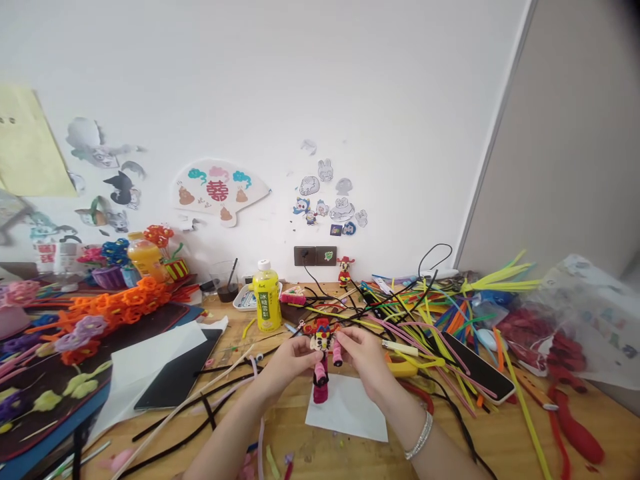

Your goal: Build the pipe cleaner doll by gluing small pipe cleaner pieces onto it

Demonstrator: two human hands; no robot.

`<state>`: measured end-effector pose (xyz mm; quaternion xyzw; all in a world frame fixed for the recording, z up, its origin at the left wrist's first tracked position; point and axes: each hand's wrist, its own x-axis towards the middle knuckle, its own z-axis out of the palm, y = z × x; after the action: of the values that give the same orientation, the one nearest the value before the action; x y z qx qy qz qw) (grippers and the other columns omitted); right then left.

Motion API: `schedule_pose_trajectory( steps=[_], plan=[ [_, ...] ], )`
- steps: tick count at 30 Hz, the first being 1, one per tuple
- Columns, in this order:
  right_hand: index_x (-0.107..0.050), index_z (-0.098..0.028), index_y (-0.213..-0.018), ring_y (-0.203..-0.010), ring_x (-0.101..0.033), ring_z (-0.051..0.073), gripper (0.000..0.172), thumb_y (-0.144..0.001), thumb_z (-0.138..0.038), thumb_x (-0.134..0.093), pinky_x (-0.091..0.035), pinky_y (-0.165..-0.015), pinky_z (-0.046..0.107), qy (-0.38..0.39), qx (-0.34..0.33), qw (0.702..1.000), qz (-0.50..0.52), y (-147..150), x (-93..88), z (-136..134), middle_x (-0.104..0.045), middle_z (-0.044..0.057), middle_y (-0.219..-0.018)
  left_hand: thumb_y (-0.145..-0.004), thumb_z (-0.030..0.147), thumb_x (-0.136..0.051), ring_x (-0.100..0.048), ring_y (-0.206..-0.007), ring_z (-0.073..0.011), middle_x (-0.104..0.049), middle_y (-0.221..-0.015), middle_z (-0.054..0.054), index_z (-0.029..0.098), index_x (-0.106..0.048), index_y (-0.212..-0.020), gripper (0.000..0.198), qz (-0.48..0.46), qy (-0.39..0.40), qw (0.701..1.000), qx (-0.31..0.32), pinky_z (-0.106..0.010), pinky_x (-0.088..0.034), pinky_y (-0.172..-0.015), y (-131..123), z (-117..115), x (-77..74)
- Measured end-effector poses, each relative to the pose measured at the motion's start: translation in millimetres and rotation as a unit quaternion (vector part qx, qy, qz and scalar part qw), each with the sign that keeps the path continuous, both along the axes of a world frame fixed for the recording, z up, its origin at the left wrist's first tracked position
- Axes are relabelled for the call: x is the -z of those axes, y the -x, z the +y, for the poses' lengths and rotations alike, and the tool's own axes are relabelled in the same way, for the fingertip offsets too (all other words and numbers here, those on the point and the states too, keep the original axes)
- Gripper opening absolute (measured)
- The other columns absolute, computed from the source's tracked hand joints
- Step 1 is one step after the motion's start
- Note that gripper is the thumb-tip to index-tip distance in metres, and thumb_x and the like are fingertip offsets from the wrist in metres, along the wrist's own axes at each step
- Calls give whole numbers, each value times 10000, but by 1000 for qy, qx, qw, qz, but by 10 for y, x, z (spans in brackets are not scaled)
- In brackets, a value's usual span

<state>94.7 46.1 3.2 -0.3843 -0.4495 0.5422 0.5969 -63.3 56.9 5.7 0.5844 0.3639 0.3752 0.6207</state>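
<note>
Between my two hands is a small figure [323, 337] that looks made of fuzzy craft stems, with a red hat, a pale face and pink and dark limbs. The fingers of my left hand [293, 357] are closed on its left side, near the head and a pink limb. My right hand [363, 357], with a silvery bracelet at the wrist, pinches the pink piece [337, 350] on the figure's right side. Under the figure lies a white sheet of paper [350, 413]. Where exactly the fingertips touch is partly hidden.
A yellow drink bottle [269, 300] stands behind my left hand. Bundles of coloured craft stems [450, 327] and a phone [483, 367] lie right. Another red figure [345, 272] stands by the wall. A tablet [175, 377] and orange fuzzy flowers [117, 307] are at left.
</note>
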Motion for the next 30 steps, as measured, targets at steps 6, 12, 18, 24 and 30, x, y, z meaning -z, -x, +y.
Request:
schedule_pose_trajectory(
  steps=[6,12,18,24,30],
  plan=[
    [-551,-156,-619,-447,-483,104,351,-619,-489,-662,-410,-474,245,-6,4,1000,-16,17,58,35,-527,-27,-535,-618,383,-719,-561,-565,-113,-641,-625,-8,131,-570,-729,313,12,-2,1000,12,-250,-436,-626,5,-10,-16],
    [-546,-156,-633,-486,-491,99,270,-647,-410,-637,-385,-475,216,-8,18,999,-48,-1,50,26,-538,-22,-565,-624,393,-711,-558,-551,-117,-631,-601,9,148,-556,-710,302,5,-9,1000,16,-244,-428,-598,13,4,6],
    [-518,-167,-657,-481,-492,100,239,-659,-398,-580,-395,-476,219,-16,20,995,-100,5,68,39,-521,-35,-569,-619,409,-707,-535,-583,-110,-605,-616,27,150,-555,-699,312,16,-26,1000,0,-237,-410,-622,51,46,30],
    [-537,-179,-651,-538,-494,134,118,-696,-288,-545,-402,-519,250,-82,43,975,-201,-40,81,70,-521,-20,-582,-555,402,-749,-508,-565,-100,-567,-583,49,152,-537,-661,345,27,-24,999,-2,-220,-386,-589,80,57,8],
    [-607,-173,-753,-740,-524,172,144,-802,-133,-477,-396,-670,283,-275,121,787,-539,-133,-265,-5,-592,43,-792,-575,447,-720,-535,-617,-115,-604,-655,15,142,-547,-686,367,37,-30,999,17,-231,-405,-609,81,33,-5]
  ],
)
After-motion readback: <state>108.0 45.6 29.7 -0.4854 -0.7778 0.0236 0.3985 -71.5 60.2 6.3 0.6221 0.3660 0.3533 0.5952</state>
